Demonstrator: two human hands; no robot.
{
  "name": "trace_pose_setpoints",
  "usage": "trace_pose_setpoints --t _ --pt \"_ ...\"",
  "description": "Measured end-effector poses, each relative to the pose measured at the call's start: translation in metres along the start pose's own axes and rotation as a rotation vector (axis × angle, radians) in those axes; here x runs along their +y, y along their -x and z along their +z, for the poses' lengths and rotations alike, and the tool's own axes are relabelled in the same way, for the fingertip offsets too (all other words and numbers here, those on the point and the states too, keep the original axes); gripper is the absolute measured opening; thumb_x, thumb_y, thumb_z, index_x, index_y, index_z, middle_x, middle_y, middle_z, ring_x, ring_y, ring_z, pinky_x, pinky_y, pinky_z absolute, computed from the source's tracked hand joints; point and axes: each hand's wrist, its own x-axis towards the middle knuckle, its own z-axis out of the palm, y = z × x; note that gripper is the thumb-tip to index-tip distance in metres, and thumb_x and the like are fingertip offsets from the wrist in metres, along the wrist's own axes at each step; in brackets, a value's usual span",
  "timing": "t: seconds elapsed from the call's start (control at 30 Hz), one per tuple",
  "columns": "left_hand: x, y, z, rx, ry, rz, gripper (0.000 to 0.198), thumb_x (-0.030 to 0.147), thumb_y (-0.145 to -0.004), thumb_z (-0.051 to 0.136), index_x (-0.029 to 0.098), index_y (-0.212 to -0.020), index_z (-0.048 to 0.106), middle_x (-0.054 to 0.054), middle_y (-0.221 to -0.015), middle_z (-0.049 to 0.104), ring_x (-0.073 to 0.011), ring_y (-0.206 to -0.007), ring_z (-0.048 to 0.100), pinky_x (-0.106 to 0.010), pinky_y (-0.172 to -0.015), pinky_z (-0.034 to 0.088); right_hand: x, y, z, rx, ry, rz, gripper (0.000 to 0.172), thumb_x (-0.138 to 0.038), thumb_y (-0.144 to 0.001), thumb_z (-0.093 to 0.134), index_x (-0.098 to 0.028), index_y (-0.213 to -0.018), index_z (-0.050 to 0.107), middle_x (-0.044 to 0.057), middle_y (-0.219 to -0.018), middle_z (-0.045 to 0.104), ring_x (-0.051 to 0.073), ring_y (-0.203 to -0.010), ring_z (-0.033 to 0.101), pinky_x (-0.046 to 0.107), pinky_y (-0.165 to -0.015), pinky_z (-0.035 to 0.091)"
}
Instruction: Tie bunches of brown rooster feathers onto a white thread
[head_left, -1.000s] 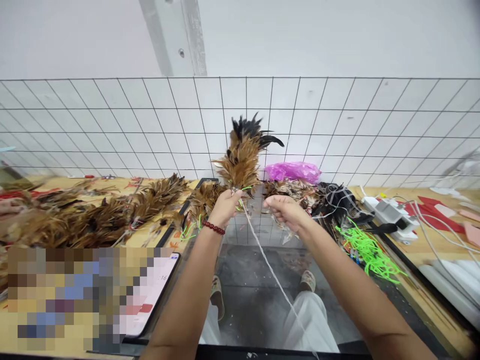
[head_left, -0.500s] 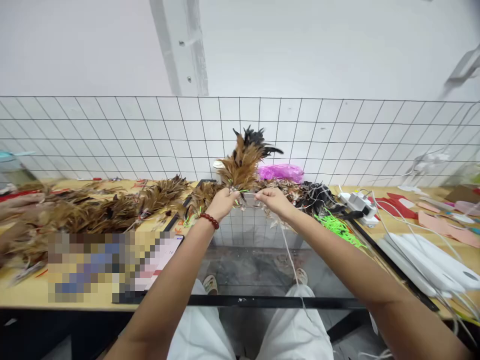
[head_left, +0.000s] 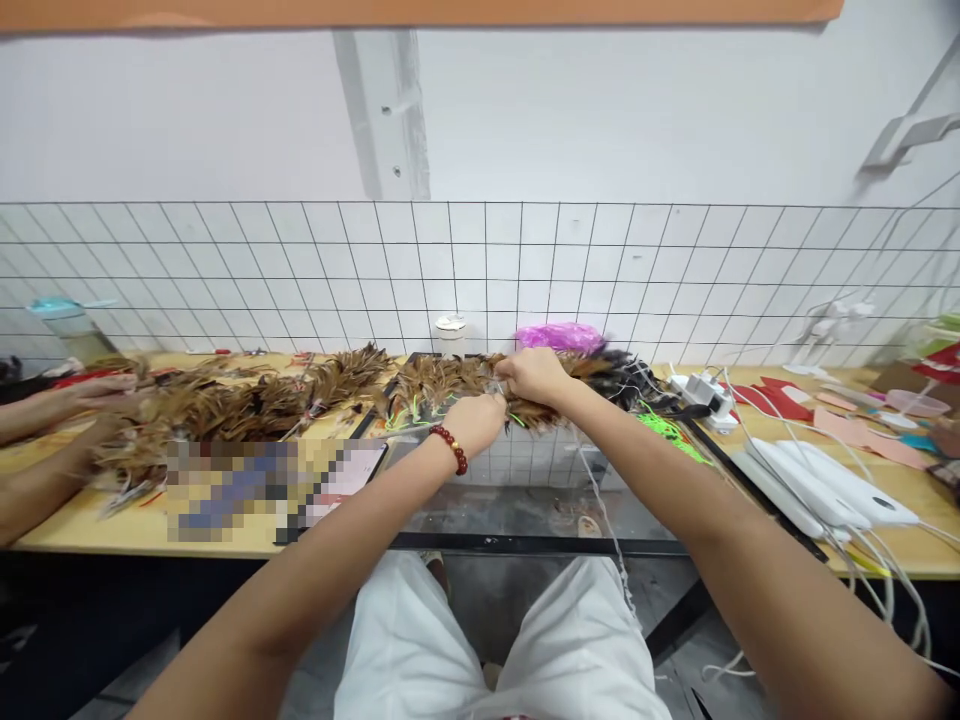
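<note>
Closely, left hand (head_left: 480, 422) clamps the feather bundle (head_left: 531, 412) while right hand (head_left: 535, 376) pinches white string (head_left: 598, 487).

- Bare forearms, the left one (head_left: 337, 560) and the right one (head_left: 660, 470) alike, uncovered as far up as I can see.
- The left hand (head_left: 480, 422) is ungloved, and round its wrist sits a bracelet (head_left: 455, 447) of dark red beads, round and glossy, strung close together in a single row.
- The right hand (head_left: 536, 375) is ungloved too, its wrist bare.
- Loose white trousers (head_left: 409, 640), plain, the cloth creased into soft folds over both thighs.
- A pale shoe (head_left: 589, 527) shows through the glass; the other shoe (head_left: 435, 570) is mostly hidden, and from here I can't make out its details.
</note>
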Motion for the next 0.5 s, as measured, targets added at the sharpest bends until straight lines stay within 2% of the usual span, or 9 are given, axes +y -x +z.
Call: trace_pose_setpoints --t 0.1,0.2,0.3,0.4,0.5 --pt "0.004 0.016 -0.002 0.07 -0.107 0.065 0.033 0.013 -0.089 0.03 0.007 -0.108 0.056 -0.021 -0.086 0.062 -0.0299 -0.079 0.065 -0.04 -0.068 0.049 0.0 0.0 0.012 -0.051 -0.082 0.084 0.026 -0.032 -0.082 0.048 -0.026 -0.093 0.071 0.006 -0.092 0.071 0.021 -0.086 0.061 0.028 -0.068 0.039" --pt "0.002 0.021 -0.001 0.098 -0.174 0.109 0.041 0.008 -0.087 0.029 0.011 -0.122 0.05 -0.019 -0.087 0.061 -0.0278 -0.077 0.065 -0.038 -0.065 0.049 -0.004 -0.005 0.018 -0.087 -0.179 0.102 0.024 -0.038 -0.082 0.052 -0.03 -0.092 0.072 0.001 -0.093 0.072 0.019 -0.089 0.062 0.025 -0.071 0.041" --pt "-0.003 0.016 -0.003 0.065 -0.225 0.163 0.038 0.008 -0.087 0.03 0.009 -0.118 0.052 -0.018 -0.087 0.061 -0.0265 -0.078 0.065 -0.037 -0.066 0.049 0.0 -0.014 0.021 -0.056 -0.277 0.139 0.025 -0.042 -0.081 0.056 -0.031 -0.096 0.072 -0.001 -0.093 0.072 0.017 -0.09 0.062 0.025 -0.075 0.042" --pt "-0.014 0.008 -0.01 0.013 -0.218 0.211 0.032 0.02 -0.091 0.033 0.01 -0.113 0.054 -0.018 -0.089 0.063 -0.0257 -0.08 0.065 -0.036 -0.069 0.048 0.024 -0.016 0.026 -0.013 -0.412 0.309 0.023 -0.04 -0.077 0.061 -0.026 -0.091 0.074 0.003 -0.092 0.072 0.02 -0.09 0.062 0.028 -0.081 0.044" --pt "-0.03 0.004 -0.017 -0.042 -0.184 0.206 0.031 0.031 -0.091 0.036 0.012 -0.106 0.055 -0.016 -0.088 0.066 -0.0254 -0.079 0.065 -0.034 -0.069 0.047 0.063 0.001 0.036 -0.042 -0.718 0.558 0.014 -0.026 -0.069 0.067 -0.017 -0.077 0.074 0.007 -0.083 0.072 0.02 -0.084 0.062 0.03 -0.082 0.046"
